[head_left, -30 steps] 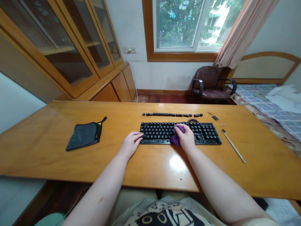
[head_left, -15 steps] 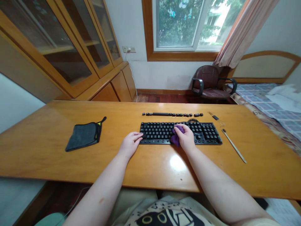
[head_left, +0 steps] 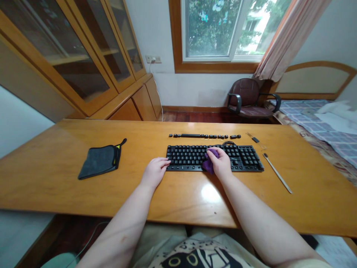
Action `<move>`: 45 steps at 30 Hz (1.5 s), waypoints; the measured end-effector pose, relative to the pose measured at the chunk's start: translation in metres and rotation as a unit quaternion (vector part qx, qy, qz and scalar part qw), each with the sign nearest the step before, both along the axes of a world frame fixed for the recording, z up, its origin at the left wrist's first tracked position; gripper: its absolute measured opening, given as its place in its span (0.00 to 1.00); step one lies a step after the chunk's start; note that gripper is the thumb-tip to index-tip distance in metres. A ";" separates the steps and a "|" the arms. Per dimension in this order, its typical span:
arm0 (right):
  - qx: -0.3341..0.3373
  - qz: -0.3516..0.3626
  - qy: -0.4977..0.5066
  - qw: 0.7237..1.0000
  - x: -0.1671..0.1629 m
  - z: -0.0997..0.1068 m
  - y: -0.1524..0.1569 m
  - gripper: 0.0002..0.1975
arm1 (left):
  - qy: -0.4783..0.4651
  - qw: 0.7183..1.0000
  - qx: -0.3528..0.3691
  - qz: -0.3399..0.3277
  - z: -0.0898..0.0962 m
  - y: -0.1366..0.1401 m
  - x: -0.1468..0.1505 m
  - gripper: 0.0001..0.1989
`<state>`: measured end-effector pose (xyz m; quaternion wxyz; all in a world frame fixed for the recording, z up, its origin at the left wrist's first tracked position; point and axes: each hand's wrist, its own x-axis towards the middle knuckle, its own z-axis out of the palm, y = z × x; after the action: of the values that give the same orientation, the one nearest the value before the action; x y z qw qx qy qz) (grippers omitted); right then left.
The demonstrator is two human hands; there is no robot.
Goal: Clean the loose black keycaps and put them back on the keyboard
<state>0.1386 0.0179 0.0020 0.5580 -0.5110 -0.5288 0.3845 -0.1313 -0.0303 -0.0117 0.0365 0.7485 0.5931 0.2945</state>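
A black keyboard (head_left: pixel 186 155) lies flat on the wooden desk, its bottom row bare of keycaps in places. At its left end, my left hand (head_left: pixel 155 172) grips the edge, fingers together on top and thumb low at the side. My right hand (head_left: pixel 222 163) pinches a bunched purple cloth (head_left: pixel 208 166) against the keyboard right of its middle. The cloth hangs over the front edge, and the keys under it are hidden. Behind the keyboard runs a row of loose keycaps (head_left: pixel 190 135), including a long space bar. A coiled cable sits by the keyboard's rear edge.
Right of the keyboard lie a thin brush (head_left: pixel 278 174) and a wire keycap puller (head_left: pixel 255 140). A dark grey folded cloth (head_left: pixel 97 162) with a loop rests on the left of the desk (head_left: pixel 55 186). Beyond the desk stand a chair (head_left: pixel 247 97) and a glass-door cabinet (head_left: pixel 111 91).
Almost nothing differs. My left forearm has shifted very slightly to the right; both hands keep their places on the keyboard and the purple cloth.
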 end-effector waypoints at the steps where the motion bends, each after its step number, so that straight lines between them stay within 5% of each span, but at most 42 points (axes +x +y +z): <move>1: -0.001 0.002 0.000 1.000 0.000 -0.001 0.000 0.13 | 0.003 1.000 -0.003 -0.001 0.001 0.000 0.000 0.10; 10: -0.001 -0.002 -0.016 1.000 0.002 -0.005 0.002 0.12 | 0.087 0.993 -0.018 0.082 0.016 -0.015 0.016 0.13; 15: 0.002 0.000 -0.012 1.000 0.000 -0.002 0.001 0.12 | 0.101 0.993 -0.040 0.052 0.024 -0.008 0.013 0.12; 19: 0.000 -0.004 -0.021 1.000 -0.001 0.000 -0.001 0.12 | -0.009 0.997 -0.069 0.043 0.023 0.039 -0.008 0.15; 22: -0.013 -0.003 -0.026 1.000 -0.001 0.003 -0.003 0.12 | -0.085 0.986 -0.062 0.131 0.011 0.090 -0.025 0.18; 29: -0.031 -0.006 -0.029 0.999 -0.001 0.008 -0.006 0.11 | -0.054 0.991 -0.068 0.098 -0.010 0.158 -0.032 0.19; 45: -0.046 0.002 0.001 0.999 -0.002 0.005 -0.007 0.12 | -0.094 0.990 -0.078 0.068 -0.006 0.150 -0.030 0.13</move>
<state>0.1365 0.0105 0.0074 0.5335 -0.5352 -0.5109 0.4098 -0.1611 0.1200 -0.0175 0.1305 0.6703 0.6578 0.3177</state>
